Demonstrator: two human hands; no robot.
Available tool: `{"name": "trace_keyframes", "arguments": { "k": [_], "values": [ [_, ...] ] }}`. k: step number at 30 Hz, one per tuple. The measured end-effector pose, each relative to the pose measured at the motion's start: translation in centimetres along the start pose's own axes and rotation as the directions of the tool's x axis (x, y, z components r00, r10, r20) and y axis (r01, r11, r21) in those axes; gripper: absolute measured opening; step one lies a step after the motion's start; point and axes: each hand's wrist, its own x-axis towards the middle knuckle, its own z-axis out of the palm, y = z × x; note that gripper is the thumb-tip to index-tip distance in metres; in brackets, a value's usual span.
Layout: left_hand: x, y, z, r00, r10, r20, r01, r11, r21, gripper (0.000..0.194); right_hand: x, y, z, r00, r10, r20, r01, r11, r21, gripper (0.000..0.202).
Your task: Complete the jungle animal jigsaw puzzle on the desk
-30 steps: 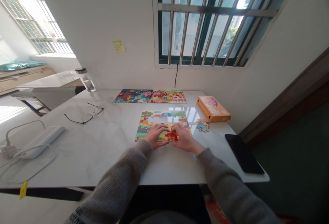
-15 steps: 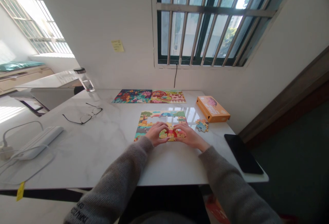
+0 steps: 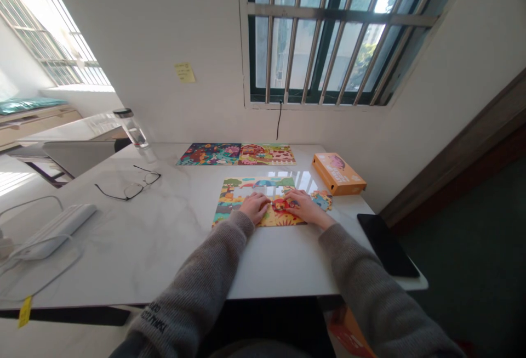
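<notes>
A partly filled jigsaw puzzle (image 3: 230,211) with a bright picture of trees and animals lies flat on the white table; pale gaps show in its middle. Over its right half, a mostly red puzzle piece (image 3: 281,205) sits between my two hands. My left hand (image 3: 255,207) has its fingers bent together, the tips at the piece's left side. From the right, my right hand (image 3: 304,207) closes thumb and fingers on the piece's edge. Loose puzzle pieces (image 3: 322,200) lie in a small cluster just right of my right hand.
Two finished-looking picture puzzles (image 3: 209,154) lie side by side near the wall. An orange box (image 3: 340,174) and a black phone (image 3: 387,244) are on the right. Leftward are eyeglasses (image 3: 133,189), a clear bottle (image 3: 133,129) and a white power strip (image 3: 59,232) with cables.
My hands have shifted slightly up and right over the puzzle, thumbs no longer meeting low at its near edge. The red piece now shows between them. The view has turned a little.
</notes>
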Motion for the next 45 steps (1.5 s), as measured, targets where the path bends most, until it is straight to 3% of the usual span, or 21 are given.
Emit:
{"name": "trace_keyframes", "arguments": {
  "k": [25,42,45],
  "values": [
    [-1.0,0.7,0.3,0.992,0.095,0.080,-0.099,0.993,0.056,0.034,-0.7,0.2,1.9,0.999,-0.003,-0.050,0.000,0.999,-0.052,0.027],
    [-1.1,0.9,0.2,0.983,0.056,0.175,-0.075,0.992,0.104,0.042,-2.1,-1.8,1.6,0.997,-0.074,-0.038,0.074,0.997,-0.001,0.037],
    [-1.1,0.9,0.2,0.982,0.053,0.183,-0.074,0.991,0.110,0.043,-2.3,-1.9,0.9,0.996,-0.032,-0.088,0.030,0.999,-0.025,0.032]
  ]
}}
